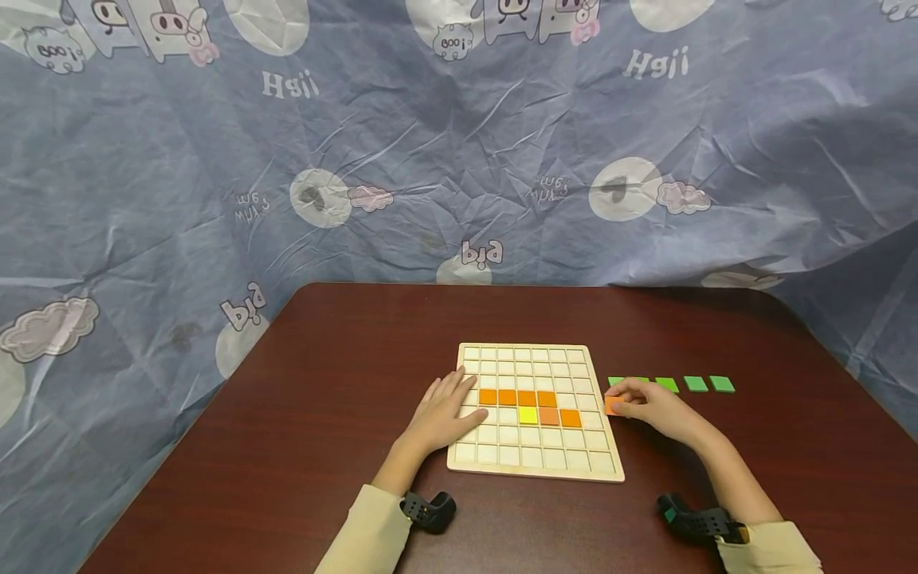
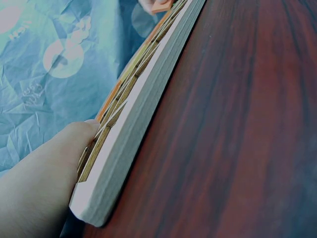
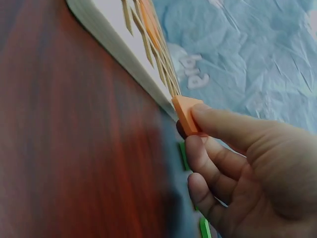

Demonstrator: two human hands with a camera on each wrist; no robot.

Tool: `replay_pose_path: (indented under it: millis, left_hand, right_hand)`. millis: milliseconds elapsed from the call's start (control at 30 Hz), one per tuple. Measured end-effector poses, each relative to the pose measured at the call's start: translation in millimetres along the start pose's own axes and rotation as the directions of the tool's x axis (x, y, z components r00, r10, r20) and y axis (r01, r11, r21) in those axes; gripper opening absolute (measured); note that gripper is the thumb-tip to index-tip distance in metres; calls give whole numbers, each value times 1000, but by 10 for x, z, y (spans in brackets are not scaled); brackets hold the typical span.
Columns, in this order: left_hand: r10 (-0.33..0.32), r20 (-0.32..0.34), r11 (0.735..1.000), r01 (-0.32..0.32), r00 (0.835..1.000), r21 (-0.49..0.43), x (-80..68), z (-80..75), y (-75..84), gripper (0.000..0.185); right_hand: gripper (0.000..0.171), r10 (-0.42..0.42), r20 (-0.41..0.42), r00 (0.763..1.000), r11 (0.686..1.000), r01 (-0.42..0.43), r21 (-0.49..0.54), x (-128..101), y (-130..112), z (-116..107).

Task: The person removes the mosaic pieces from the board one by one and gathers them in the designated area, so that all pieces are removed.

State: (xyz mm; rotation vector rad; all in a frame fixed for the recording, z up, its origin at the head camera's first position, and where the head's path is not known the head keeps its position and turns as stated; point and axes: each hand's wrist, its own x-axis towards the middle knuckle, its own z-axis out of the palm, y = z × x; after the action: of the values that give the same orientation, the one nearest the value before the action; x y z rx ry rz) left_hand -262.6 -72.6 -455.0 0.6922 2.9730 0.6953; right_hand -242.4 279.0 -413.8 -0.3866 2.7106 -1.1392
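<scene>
A pale wooden grid board (image 1: 502, 458) lies on the table, with several orange square tiles (image 1: 507, 397) and one yellow tile (image 1: 527, 415) in its middle cells. My left hand (image 1: 439, 414) rests on the board's left edge, fingers spread and thumb over the cells. In the left wrist view the thumb (image 2: 74, 144) lies against the board's rim. My right hand (image 1: 656, 406) pinches an orange tile (image 3: 187, 113) between thumb and fingers, just beside the board's right edge. Several green tiles (image 1: 695, 384) lie in a row beyond that hand, some partly hidden by it.
The dark brown table (image 1: 344, 359) extends on all sides of the board. A printed blue cloth (image 1: 430, 143) hangs behind its far edge. A black wrist device (image 1: 430, 512) sits on the left wrist and another black device (image 1: 696, 520) on the right.
</scene>
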Motion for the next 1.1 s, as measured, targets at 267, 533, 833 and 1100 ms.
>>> replay_pose_path:
  millis: [267,533,833,1100]
  left_hand:
    - [4,3,1000,-4,1000,-10,-11,-5,-4,65]
    - [2,-4,1000,-2,1000,-8,-12,-7,-1,65]
    - [-2,-9,1000,2,1000,-8,-9,2,2,65]
    - [0,-10,1000,0,1000,1,-5,5,6,65]
  right_hand:
    - [32,11,-43,999,998,-14,-65,-65,187,-113]
    - [29,-10,-104,994,994,-1,-112,-47,198,-61]
    - [26,-31,-116,993,989,14,-149,-44,208,-50]
    - [27,-37,-123,992,985,16,-171,-38,204,-51]
